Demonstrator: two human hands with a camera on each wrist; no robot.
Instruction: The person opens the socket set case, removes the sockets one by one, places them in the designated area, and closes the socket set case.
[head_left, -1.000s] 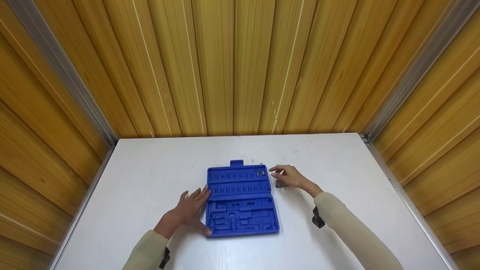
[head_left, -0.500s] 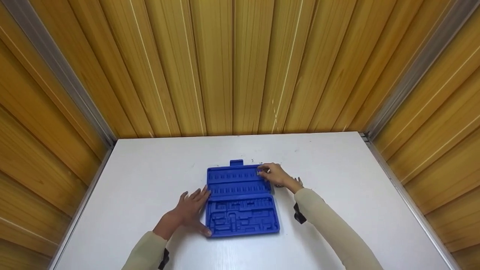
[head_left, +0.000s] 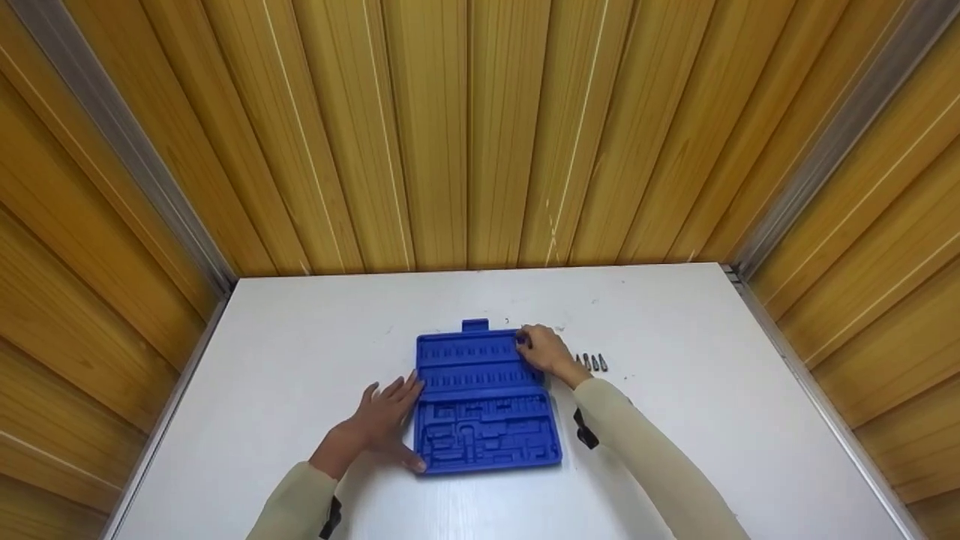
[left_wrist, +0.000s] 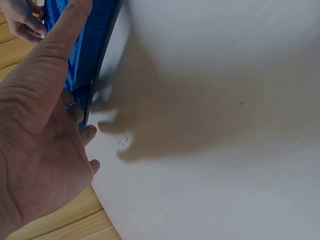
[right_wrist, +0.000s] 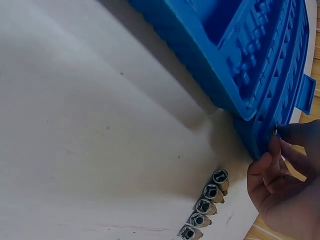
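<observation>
An opened blue plastic tool case (head_left: 480, 466), its moulded slots facing up, lies on the white table (head_left: 315, 322). My left hand (head_left: 379, 416) rests along its left edge, fingers extended, with the thumb (left_wrist: 57, 45) at the near corner. At the far right corner, my right hand (head_left: 546, 351) reaches over the slotted half. Its fingertips pinch a small metal socket bit (right_wrist: 275, 130) at the slots; most of the bit is hidden by the fingers. Several silver socket bits (right_wrist: 204, 206) stand in a row on the table, just right of the case.
A blue latch tab (head_left: 475, 325) sticks out from the case's far edge. Wood-patterned panels (head_left: 480, 135) close off the back and both sides of the table. Small dark marks (left_wrist: 122, 137) dot the white surface.
My right hand has moved left from over the row of bits to the case's far right corner, covering two bits seen there earlier. More of the row now shows. My left hand stays put.
</observation>
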